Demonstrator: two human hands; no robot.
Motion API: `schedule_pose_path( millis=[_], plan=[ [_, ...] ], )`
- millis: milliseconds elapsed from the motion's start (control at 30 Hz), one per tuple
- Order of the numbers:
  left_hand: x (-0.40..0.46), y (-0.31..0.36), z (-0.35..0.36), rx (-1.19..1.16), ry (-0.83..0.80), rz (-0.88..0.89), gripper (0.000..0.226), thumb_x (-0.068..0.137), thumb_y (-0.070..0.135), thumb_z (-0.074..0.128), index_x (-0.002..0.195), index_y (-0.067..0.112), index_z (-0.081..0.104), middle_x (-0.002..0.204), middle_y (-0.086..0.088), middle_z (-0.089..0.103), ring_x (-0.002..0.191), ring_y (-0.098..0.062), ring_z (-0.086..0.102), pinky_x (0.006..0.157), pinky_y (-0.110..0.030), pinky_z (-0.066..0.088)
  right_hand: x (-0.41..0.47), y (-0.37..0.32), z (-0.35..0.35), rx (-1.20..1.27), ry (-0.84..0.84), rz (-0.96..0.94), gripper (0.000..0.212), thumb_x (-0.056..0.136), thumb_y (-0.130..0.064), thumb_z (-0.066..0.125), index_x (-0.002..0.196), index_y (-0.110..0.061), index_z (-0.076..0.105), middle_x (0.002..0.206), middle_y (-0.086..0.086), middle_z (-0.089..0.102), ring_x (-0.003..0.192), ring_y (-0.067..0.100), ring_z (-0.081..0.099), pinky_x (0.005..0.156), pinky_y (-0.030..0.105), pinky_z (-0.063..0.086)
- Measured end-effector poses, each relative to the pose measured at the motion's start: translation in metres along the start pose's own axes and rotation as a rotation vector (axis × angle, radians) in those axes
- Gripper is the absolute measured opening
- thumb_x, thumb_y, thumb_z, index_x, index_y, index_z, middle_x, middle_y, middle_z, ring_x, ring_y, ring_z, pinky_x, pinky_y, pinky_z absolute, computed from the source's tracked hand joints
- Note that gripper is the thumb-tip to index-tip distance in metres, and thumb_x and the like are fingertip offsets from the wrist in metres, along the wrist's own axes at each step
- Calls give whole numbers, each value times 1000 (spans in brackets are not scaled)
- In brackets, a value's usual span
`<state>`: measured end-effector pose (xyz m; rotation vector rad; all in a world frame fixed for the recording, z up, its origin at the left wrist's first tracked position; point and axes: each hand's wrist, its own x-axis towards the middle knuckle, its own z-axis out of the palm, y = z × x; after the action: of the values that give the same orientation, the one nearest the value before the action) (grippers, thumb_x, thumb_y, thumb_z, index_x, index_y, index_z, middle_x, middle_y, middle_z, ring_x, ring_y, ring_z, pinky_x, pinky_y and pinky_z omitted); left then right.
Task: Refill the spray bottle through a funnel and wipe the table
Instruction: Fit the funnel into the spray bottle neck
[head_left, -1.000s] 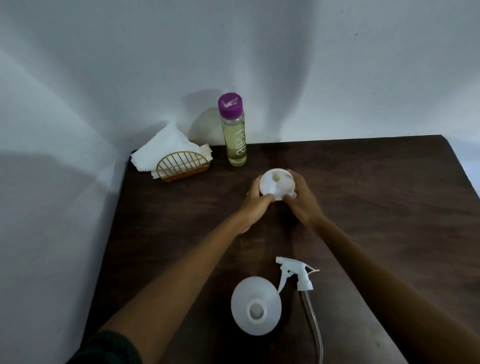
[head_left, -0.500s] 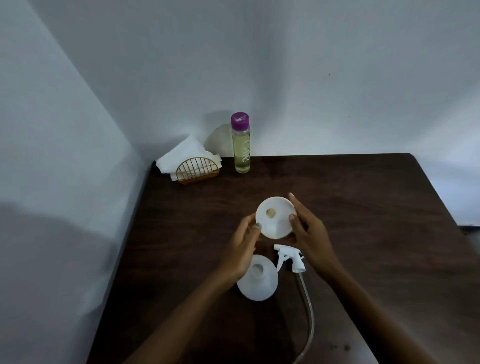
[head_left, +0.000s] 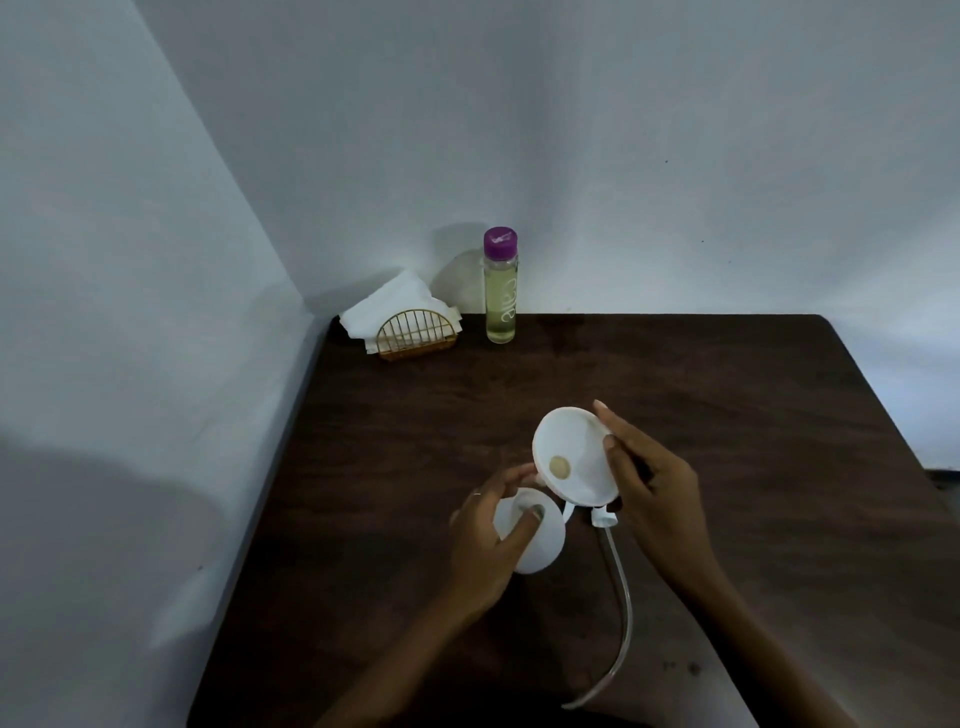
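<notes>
Dark wood worktop (head_left: 675, 395) in a wall corner; right hand (head_left: 652, 491) holds the white funnel (head_left: 574, 457) raised and tilted near centre, fingers closed on its 3 o'clock rim. Left hand (head_left: 491, 535) rests half-curled on the white bottle (head_left: 535, 540) at 7 o'clock of the funnel, fingertip at its mouth. Sprayer head (head_left: 602, 527) with tube lies just beside at 5 o'clock; refill bottle (head_left: 500, 291) and napkin holder (head_left: 415, 332) far at 11–12 o'clock.
</notes>
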<state>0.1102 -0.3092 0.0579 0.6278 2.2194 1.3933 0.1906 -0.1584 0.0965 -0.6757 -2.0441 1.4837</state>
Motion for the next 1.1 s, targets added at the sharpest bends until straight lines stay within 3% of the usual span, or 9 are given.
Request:
schedule_pose_path(
  millis=[100,233,333,467,567,733,900,967,1100],
  plan=[
    [0,-1,1,36,27,-24,21,80,56,56,100,55,52,108,33,58,113,-2,55,103,-44,45,-2,1,2,-1,-14,1,37,94,-4,51,122,-28,55,115,-26,56,104,-20,53,84,5,46],
    [1,-6,0,102,60,1,19,87,37,66,103,41,57,107,22,57,107,-5,55,99,-46,47,-2,6,6,-41,-48,8,37,94,-4,51,125,-23,55,118,-18,57,101,-20,54,83,7,48],
    [3,-11,0,119,90,2,29,84,35,70,111,24,67,107,16,61,101,-3,54,97,-42,49,-3,10,10,-86,-51,-12,37,93,-4,53,123,-24,56,117,-15,59,94,-15,59,81,13,53],
    [4,-14,0,159,146,6,37,80,33,74,109,10,71,110,-3,70,92,-3,56,84,-31,52,-5,14,13,-159,-60,-42,37,92,-4,54,124,-20,58,116,-15,59,85,-16,60,72,4,49],
    [5,-16,1,164,146,-24,37,80,31,75,107,6,71,108,-7,71,95,-11,61,82,-34,53,-8,16,16,-224,-56,-96,38,91,-1,55,125,-15,58,112,-15,59,90,-20,57,73,3,47],
    [3,-18,1,157,103,-73,35,81,25,75,107,3,68,108,-9,68,97,-12,59,76,-20,47,-12,18,19,-405,-64,-215,40,89,-4,59,127,-15,59,84,-3,72,61,6,62,54,23,53],
    [0,-25,1,145,42,-117,42,83,31,72,115,6,63,113,-6,64,102,-15,59,72,-12,41,-15,17,20,-582,-147,-215,41,92,-14,57,133,-22,54,74,-2,69,55,7,57,50,17,43],
    [-1,-28,2,144,26,-114,43,83,33,71,118,8,62,114,-5,63,101,-12,57,74,-12,41,-15,16,18,-621,-164,-226,43,94,-19,54,136,-25,49,78,-2,69,58,8,58,50,15,40],
    [-3,-34,2,121,1,-107,46,82,34,72,121,12,60,119,-5,61,109,-18,57,85,-22,46,-17,10,18,-616,-191,-158,49,97,-30,47,144,-27,34,116,0,67,90,10,65,64,18,43]
  ],
)
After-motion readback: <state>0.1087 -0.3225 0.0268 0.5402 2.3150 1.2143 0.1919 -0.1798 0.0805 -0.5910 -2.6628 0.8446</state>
